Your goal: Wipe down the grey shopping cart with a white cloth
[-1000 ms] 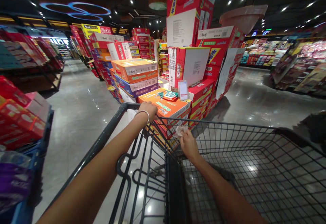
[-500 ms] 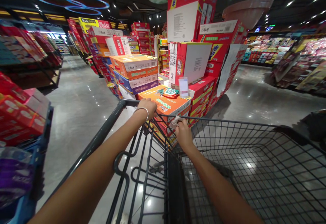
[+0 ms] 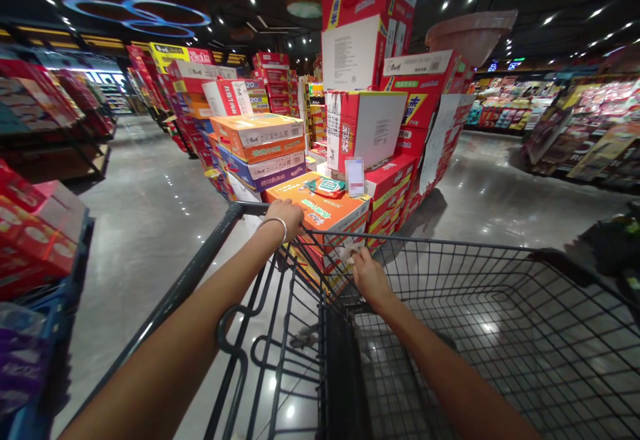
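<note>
My left hand (image 3: 286, 216), with a silver bangle at the wrist, is closed around the dark handle bar (image 3: 207, 253) of a black wire shopping cart (image 3: 505, 333). Inside the basket, at its wire rim, my right hand (image 3: 369, 276) pinches a small crumpled whitish wipe (image 3: 349, 251) against the mesh. The basket looks bare of goods. Just beyond both hands lies an orange carton (image 3: 320, 205) with a green packet (image 3: 327, 186) on top.
A tall stack of red, orange and blue cartons (image 3: 370, 87) stands right ahead of the cart. Shelves with red packs (image 3: 35, 220) run along the left, and more shelves (image 3: 590, 127) stand at the far right. Shiny grey floor (image 3: 150, 207) opens on both sides of the stack.
My right hand with the wipe slid back and forth along the basket rim, now a little lower and to the right. My left hand stayed on the handle. The view shifted slightly.
</note>
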Tool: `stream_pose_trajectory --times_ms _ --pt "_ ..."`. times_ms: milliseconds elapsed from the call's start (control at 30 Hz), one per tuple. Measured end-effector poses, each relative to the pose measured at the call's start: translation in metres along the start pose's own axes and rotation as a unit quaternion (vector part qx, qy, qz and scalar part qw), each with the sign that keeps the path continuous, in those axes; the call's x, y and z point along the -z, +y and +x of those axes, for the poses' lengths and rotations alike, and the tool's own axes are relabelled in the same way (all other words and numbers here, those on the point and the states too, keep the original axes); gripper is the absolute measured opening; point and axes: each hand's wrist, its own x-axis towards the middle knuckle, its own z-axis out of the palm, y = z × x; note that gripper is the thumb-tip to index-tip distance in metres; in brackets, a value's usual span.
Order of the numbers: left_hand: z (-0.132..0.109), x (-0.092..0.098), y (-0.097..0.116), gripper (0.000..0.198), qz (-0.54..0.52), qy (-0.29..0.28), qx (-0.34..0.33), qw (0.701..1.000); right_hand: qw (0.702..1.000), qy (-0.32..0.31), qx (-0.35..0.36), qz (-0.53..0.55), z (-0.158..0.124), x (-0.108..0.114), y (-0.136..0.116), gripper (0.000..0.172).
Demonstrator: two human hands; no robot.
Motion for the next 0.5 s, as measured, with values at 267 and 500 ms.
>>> stream_pose_trajectory --times_ms 267,500 --pt "-0.002 0.0 0.0 0.026 -0.011 0.007 0.004 1.0 0.95 0.233 -0.052 0.202 0.002 -0.008 0.006 0.027" --pt "-0.001 -0.002 -0.001 0.025 -0.013 0.004 0.007 1.0 0.968 0.16 -0.111 0.157 0.021 -0.003 -0.009 0.027"
